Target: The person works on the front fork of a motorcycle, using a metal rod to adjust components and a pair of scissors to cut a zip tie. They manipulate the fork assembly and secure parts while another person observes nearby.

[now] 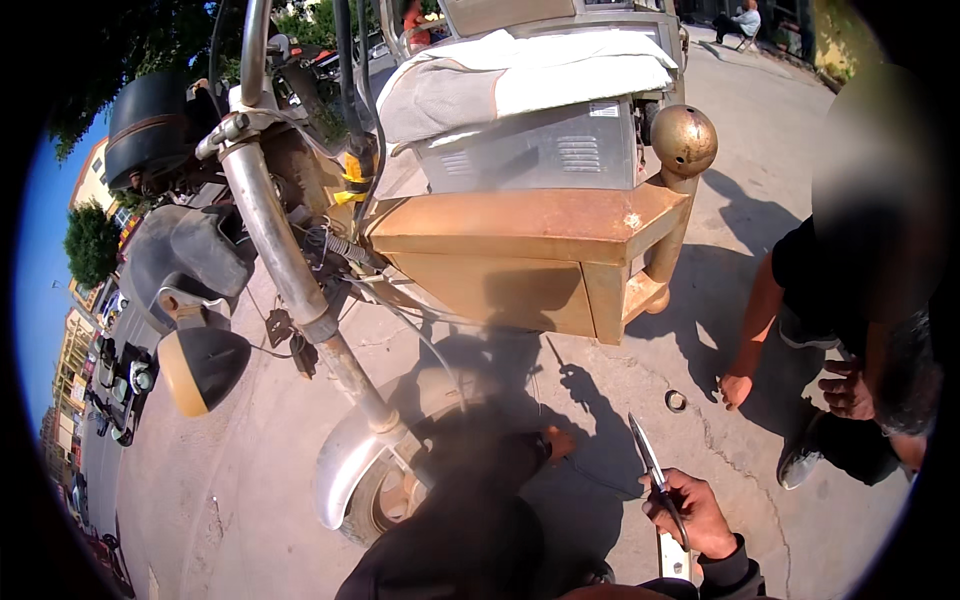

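From the lower right, my right hand [697,513] comes in, closed around a pair of scissors [648,452] with their silver point upward. A white piece with dark marks [674,562] shows just below that hand; whether I hold it is unclear. A thin dark wire [600,482] runs from beside the scissors toward a small hand [561,443] at the end of a dark sleeve. That hand seems to belong to a dark-clothed person [450,540] crouched by the front wheel [385,497]. I make out no left hand of my own.
A three-wheeled vehicle has a rusty metal fork [280,240], tan step body [480,225] and hanging headlamp [203,368]. Loose wires dangle beside the fork. At right, another person [850,260] crouches with both hands showing. A ring-shaped roll [676,401] lies on the cracked concrete.
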Tool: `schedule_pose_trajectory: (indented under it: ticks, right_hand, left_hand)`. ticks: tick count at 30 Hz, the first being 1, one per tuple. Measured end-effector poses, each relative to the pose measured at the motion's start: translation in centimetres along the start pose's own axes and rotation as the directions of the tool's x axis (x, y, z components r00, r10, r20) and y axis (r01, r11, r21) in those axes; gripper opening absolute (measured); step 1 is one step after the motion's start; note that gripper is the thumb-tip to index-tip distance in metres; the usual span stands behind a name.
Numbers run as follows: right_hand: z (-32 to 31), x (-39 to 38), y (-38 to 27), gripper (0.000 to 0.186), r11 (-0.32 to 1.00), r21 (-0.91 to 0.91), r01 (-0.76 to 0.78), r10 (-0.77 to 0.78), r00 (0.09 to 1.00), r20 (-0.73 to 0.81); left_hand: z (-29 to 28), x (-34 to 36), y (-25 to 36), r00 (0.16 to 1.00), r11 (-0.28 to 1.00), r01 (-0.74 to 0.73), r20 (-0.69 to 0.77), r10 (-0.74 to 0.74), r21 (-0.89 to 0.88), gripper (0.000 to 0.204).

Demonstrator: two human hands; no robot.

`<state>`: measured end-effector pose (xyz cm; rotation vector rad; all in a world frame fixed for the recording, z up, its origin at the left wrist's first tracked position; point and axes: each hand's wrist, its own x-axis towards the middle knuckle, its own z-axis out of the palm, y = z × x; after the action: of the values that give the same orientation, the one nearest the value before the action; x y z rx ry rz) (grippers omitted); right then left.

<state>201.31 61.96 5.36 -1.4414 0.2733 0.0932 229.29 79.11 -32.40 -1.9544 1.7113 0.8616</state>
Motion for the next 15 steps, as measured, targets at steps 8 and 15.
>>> schedule_pose_trajectory:
  ticks: [8,15]
  right_hand:
    - [-0.4,7.2,6.5,0.028,0.89,-0.429,0.151,-0.105,0.986,0.129]
    - [0.4,11.1,2.1,0.03,0.964,-0.251,0.088,-0.04,0.981,0.191]
  left_hand:
    - [1.3,-4.3,3.8,0.96,0.944,-0.234,-0.208,0.187,-0.234,0.025]
    - [-18.4,-18.6,7.3,0.812,0.794,-0.453,-0.556,0.18,-0.404,0.026]
